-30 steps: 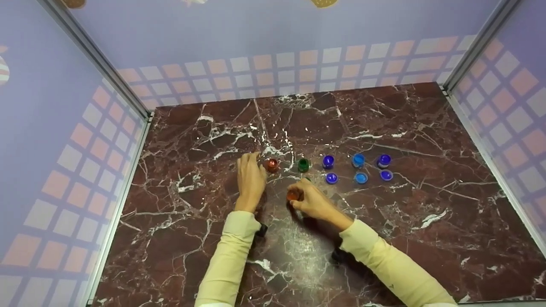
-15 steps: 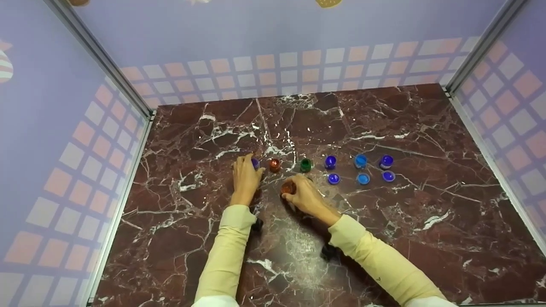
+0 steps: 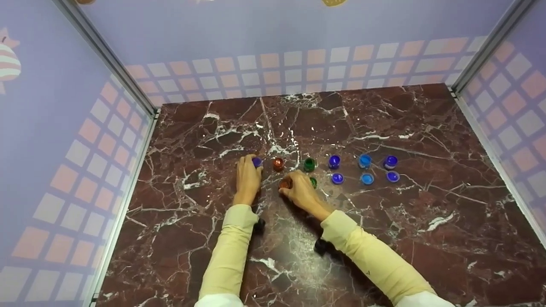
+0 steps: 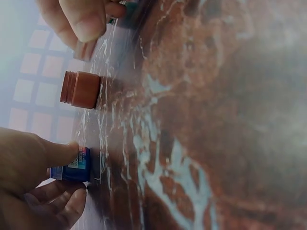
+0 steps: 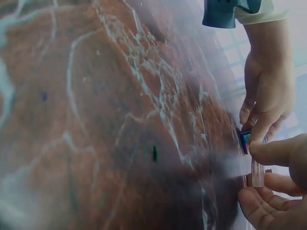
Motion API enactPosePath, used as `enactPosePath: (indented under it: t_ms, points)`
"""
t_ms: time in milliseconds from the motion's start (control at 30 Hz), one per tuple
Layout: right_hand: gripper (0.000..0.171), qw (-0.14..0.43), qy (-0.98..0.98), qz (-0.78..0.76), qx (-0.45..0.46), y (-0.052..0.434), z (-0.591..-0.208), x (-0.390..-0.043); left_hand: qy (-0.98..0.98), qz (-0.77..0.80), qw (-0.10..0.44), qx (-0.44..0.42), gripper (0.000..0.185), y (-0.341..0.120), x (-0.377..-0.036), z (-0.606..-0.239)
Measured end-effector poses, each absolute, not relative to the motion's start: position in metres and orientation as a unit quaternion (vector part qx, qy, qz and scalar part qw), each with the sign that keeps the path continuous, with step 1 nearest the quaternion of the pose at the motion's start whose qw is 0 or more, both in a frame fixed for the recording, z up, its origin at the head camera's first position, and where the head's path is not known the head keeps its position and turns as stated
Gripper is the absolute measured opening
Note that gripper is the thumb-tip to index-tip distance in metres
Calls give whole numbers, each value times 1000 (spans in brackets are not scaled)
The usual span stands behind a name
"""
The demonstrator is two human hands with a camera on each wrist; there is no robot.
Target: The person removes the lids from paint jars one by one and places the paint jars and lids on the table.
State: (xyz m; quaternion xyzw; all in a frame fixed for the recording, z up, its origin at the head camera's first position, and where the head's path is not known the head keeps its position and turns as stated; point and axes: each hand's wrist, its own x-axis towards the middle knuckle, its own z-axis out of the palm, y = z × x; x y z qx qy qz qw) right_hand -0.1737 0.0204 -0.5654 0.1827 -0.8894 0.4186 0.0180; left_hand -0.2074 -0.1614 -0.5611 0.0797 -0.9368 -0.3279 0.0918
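My left hand (image 3: 248, 179) grips a small blue paint jar (image 4: 76, 165), thumb on its labelled side and fingers around the other; it stands at the left end of the row. Just right of it, an uncapped orange-brown paint jar (image 3: 278, 164) is upright, its threaded neck bare in the left wrist view. In front of that jar, my right hand (image 3: 303, 191) pinches a matching orange-brown lid (image 3: 285, 183) between thumb and fingers, close over the table. The lid's clear rim (image 5: 258, 173) shows in the right wrist view.
To the right stand an open green jar (image 3: 309, 164), a blue jar (image 3: 334, 162), a light blue jar (image 3: 364, 161) and a violet-blue jar (image 3: 390, 162). Their lids lie in front, the green lid (image 3: 313, 182) partly behind my right hand. Patterned panels (image 3: 294, 70) enclose the marbled table (image 3: 192, 238).
My right hand has carried the orange-brown lid leftward and away from me, toward its jar. My left hand has shifted slightly, and the blue jar in its fingers has come into sight.
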Motion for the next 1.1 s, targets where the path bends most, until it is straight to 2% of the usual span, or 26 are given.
enactPosePath:
  t_ms: [467, 733, 1100]
  points:
    - [31, 25, -900, 400, 172, 5, -568, -183, -937, -326, 99, 75, 38, -172, -191, -559]
    - [30, 34, -905, 392, 164, 3, -570, -181, -938, -323, 105, 67, 37, -172, -173, -558]
    - [39, 43, -908, 389, 153, -1, -573, -181, -948, -298, 106, 43, 37, -176, -134, -559]
